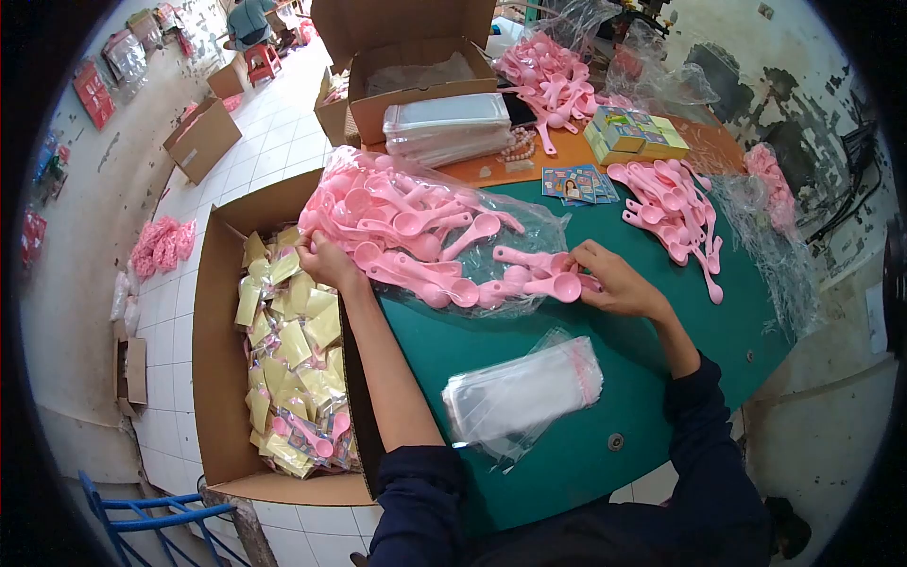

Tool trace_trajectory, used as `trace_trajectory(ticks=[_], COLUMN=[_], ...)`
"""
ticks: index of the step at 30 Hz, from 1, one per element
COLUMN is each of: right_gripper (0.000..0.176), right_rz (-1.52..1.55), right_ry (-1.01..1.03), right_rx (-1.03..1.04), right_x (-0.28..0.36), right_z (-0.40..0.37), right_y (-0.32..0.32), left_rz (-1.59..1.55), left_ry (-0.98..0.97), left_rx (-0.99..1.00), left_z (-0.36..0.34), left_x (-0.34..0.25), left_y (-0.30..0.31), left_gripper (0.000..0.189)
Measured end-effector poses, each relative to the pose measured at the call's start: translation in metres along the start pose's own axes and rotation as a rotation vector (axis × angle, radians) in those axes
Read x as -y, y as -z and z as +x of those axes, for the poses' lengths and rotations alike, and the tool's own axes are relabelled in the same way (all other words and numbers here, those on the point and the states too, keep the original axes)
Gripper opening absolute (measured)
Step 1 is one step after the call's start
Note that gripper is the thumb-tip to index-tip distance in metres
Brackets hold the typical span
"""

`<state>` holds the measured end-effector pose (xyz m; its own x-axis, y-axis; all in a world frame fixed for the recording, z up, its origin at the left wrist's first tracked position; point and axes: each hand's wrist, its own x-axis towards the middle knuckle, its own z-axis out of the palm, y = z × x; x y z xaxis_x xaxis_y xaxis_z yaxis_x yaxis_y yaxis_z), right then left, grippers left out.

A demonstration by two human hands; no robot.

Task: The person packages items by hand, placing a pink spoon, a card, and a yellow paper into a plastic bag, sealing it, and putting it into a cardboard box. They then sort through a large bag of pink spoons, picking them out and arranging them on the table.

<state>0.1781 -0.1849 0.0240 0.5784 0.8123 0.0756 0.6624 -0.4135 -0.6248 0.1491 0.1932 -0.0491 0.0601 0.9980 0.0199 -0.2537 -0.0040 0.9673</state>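
Note:
A large clear plastic bag [543, 222] of pink measuring spoons [378, 203] lies at the far left of the green tabletop. My left hand [329, 262] is closed on the left edge of this bag. At its right end, my right hand [616, 281] pinches several pink scoops [556, 286], with the fingertips partly hidden behind them. Nearer to me is a stack of clear plastic sleeves [522, 389], lying flat between my forearms. A loose pile of pink spoons [669, 203] rests beyond my right hand.
An open carton [210, 378] of packed yellow-card pouches [293, 350] stands left of the table. Printed cards [578, 184], small yellow boxes [633, 135] and another sleeve stack [446, 123] lie at the back. Crumpled plastic [770, 255] covers the right edge. A person [249, 24] sits far off.

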Motion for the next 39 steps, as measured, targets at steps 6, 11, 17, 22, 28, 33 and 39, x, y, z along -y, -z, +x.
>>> trace_trajectory(ticks=[6, 11, 17, 22, 28, 33, 39], right_gripper=[0.053, 0.069, 0.055, 0.046, 0.044, 0.048, 0.051], right_rz=[-0.253, -0.486, -0.649, -0.559, -0.420, 0.161, 0.233], right_ry=[0.048, 0.088, -0.002, -0.031, -0.143, -0.280, -0.552], right_rx=[-0.031, -0.054, -0.087, -0.276, -0.230, -0.142, -0.160], right_x=[0.025, 0.020, 0.026, 0.021, 0.019, -0.008, -0.016], right_z=[0.002, 0.014, 0.008, -0.013, -0.041, -0.058, -0.062], right_y=[0.004, -0.029, -0.040, -0.047, -0.033, 0.019, 0.056], left_rz=[0.024, 0.016, -0.003, 0.007, 0.038, 0.016, -0.021], left_ry=[0.012, 0.015, 0.005, 0.001, 0.007, 0.021, 0.044], left_rx=[-0.015, -0.011, 0.007, 0.001, 0.001, 0.008, 0.008], left_z=[-0.004, -0.004, -0.002, 0.000, -0.005, -0.001, -0.007], left_x=[-0.005, -0.005, -0.002, -0.001, -0.006, -0.001, -0.009], left_y=[0.000, 0.000, 0.000, 0.000, 0.000, 0.000, 0.000], left_gripper=[0.016, 0.018, 0.018, 0.018, 0.018, 0.018, 0.018])
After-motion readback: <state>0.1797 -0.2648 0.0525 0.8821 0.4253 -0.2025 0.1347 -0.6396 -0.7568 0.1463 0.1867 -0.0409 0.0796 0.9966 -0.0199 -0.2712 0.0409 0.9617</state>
